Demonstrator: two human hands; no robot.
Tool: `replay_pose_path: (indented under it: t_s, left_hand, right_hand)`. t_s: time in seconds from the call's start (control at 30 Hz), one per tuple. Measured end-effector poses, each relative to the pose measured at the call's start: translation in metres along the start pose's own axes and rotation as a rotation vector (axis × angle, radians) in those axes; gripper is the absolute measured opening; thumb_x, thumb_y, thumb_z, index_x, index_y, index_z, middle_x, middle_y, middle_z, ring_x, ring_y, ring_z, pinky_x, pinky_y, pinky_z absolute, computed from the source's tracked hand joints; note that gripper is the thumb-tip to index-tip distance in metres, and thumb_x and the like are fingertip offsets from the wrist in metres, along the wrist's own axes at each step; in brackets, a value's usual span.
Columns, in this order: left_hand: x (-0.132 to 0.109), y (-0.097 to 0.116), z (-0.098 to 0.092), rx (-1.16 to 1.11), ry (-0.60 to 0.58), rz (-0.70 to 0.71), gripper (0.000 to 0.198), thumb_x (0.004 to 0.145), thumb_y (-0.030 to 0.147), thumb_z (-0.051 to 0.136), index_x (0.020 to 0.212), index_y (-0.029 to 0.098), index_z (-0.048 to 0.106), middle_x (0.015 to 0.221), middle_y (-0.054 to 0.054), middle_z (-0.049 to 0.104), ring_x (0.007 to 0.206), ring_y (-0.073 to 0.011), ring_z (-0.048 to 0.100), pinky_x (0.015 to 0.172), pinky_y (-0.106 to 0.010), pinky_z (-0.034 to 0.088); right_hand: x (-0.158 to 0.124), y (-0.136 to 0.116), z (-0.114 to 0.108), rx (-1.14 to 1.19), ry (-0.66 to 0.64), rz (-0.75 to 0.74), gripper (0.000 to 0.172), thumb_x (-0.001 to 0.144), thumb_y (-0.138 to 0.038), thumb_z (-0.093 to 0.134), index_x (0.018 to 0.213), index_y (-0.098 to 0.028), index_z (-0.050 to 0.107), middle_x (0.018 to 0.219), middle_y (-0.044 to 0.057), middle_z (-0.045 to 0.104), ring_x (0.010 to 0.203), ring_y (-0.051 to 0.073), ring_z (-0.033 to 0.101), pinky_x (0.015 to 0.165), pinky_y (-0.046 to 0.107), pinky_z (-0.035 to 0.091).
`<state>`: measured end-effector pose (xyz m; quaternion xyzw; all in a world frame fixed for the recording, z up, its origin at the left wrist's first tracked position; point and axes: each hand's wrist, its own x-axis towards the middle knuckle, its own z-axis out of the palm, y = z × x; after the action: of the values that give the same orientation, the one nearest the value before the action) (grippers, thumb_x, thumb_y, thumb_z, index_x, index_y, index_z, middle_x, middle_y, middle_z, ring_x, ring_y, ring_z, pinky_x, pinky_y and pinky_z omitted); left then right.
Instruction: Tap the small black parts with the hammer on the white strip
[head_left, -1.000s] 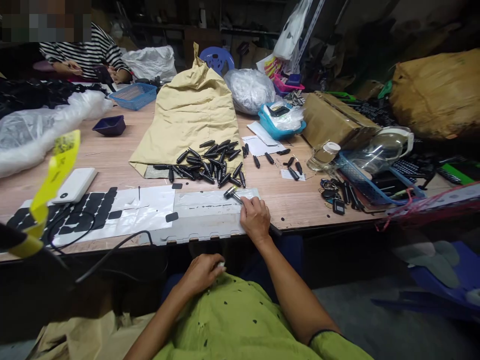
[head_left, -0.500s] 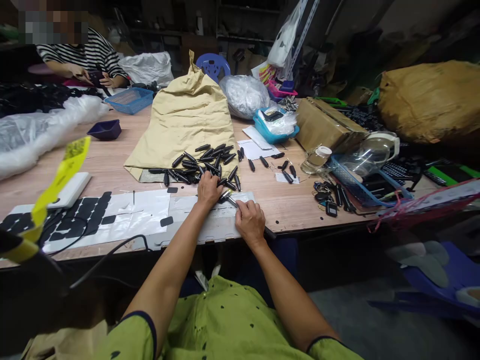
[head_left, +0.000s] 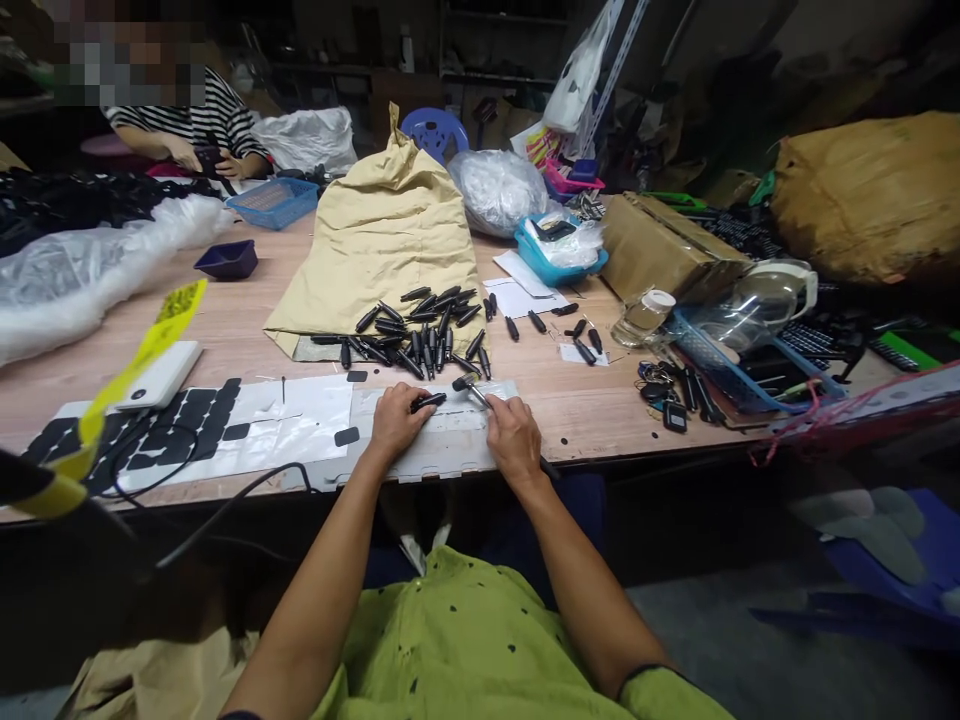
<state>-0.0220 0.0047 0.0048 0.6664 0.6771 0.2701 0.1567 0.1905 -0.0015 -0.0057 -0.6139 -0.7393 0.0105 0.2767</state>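
Wooden table (head_left: 600,405) is stretching across the middle of the frame, and I am watching both hands working at its near edge. At lower centre the left hand (head_left: 395,420) is closing around one black piece (head_left: 429,401), a short cylinder, pinching it between thumb and fingers and holding it flat against a white plate (head_left: 442,445) that is lying along the table's edge. Just right of it, the right hand (head_left: 513,440) is wrapping tightly round the handle of a small hammer (head_left: 474,391). Its metal head is sitting close to the free end of the piece, though I am not able to tell whether the two are touching. Just above the hands, a pile of black pieces (head_left: 420,335) is lying loose at the foot of a tan cloth bag (head_left: 390,230). Towards the left, a sheet of black pads (head_left: 187,420) is resting beside the plate, with a white power bank (head_left: 161,375) near it. In the upper left, a person in a striped top (head_left: 202,120) is sitting at the far end
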Motion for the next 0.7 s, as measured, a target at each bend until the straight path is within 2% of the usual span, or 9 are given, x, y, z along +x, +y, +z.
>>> replay_pose_path:
  t_s: [0.13, 0.23, 0.33, 0.47, 0.63, 0.7]
  left_hand:
    - [0.001, 0.002, 0.000, -0.012, -0.003, -0.020, 0.023, 0.086, 0.034, 0.068, 0.106, 0.027, 0.077, 0.091, -0.003, 0.067, 0.093, -0.0232, 0.059, 0.084, -0.035, 0.046]
    - [0.000, 0.005, 0.000, -0.014, 0.004, -0.030, 0.023, 0.085, 0.033, 0.069, 0.106, 0.028, 0.078, 0.091, -0.003, 0.066, 0.092, -0.0228, 0.059, 0.084, -0.035, 0.046]
    - [0.000, 0.007, 0.001, -0.020, -0.001, -0.046, 0.022, 0.084, 0.032, 0.071, 0.105, 0.028, 0.078, 0.091, -0.003, 0.066, 0.092, -0.0228, 0.059, 0.084, -0.035, 0.046]
    - [0.001, 0.009, 0.002, -0.024, -0.006, -0.058, 0.022, 0.084, 0.032, 0.072, 0.105, 0.029, 0.079, 0.091, -0.003, 0.066, 0.093, -0.0231, 0.059, 0.084, -0.035, 0.047]
    - [0.002, 0.011, 0.002, -0.014, -0.016, -0.085, 0.022, 0.084, 0.032, 0.073, 0.105, 0.029, 0.079, 0.092, -0.004, 0.066, 0.096, -0.0245, 0.060, 0.086, -0.036, 0.046]
    - [0.002, 0.012, 0.003, -0.017, -0.015, -0.083, 0.022, 0.084, 0.032, 0.073, 0.105, 0.030, 0.079, 0.092, -0.004, 0.066, 0.097, -0.0247, 0.060, 0.087, -0.036, 0.046]
  right_hand:
    - [-0.004, -0.005, -0.004, 0.244, 0.012, -0.021, 0.040, 0.097, -0.018, 0.042, 0.124, -0.023, 0.071, 0.103, 0.009, 0.067, 0.098, 0.021, 0.061, 0.087, 0.031, 0.051]
    - [-0.004, -0.011, -0.006, 0.342, -0.036, -0.045, 0.038, 0.097, -0.020, 0.043, 0.121, -0.021, 0.072, 0.102, 0.008, 0.069, 0.097, 0.020, 0.065, 0.087, 0.030, 0.053]
    - [-0.002, -0.014, -0.008, 0.378, -0.048, -0.046, 0.037, 0.096, -0.022, 0.043, 0.118, -0.019, 0.074, 0.098, 0.008, 0.070, 0.094, 0.020, 0.066, 0.085, 0.030, 0.054]
    - [-0.002, -0.016, -0.010, 0.397, -0.018, -0.067, 0.038, 0.098, -0.023, 0.041, 0.119, -0.020, 0.073, 0.102, 0.009, 0.071, 0.098, 0.020, 0.066, 0.089, 0.031, 0.053]
    - [-0.005, -0.015, -0.009, 0.348, -0.100, -0.068, 0.036, 0.095, -0.019, 0.044, 0.116, -0.020, 0.074, 0.095, 0.008, 0.070, 0.090, 0.019, 0.067, 0.083, 0.029, 0.055]
    - [-0.005, -0.017, -0.010, 0.345, -0.091, -0.077, 0.036, 0.095, -0.019, 0.044, 0.115, -0.020, 0.074, 0.096, 0.008, 0.071, 0.091, 0.020, 0.067, 0.084, 0.030, 0.055]
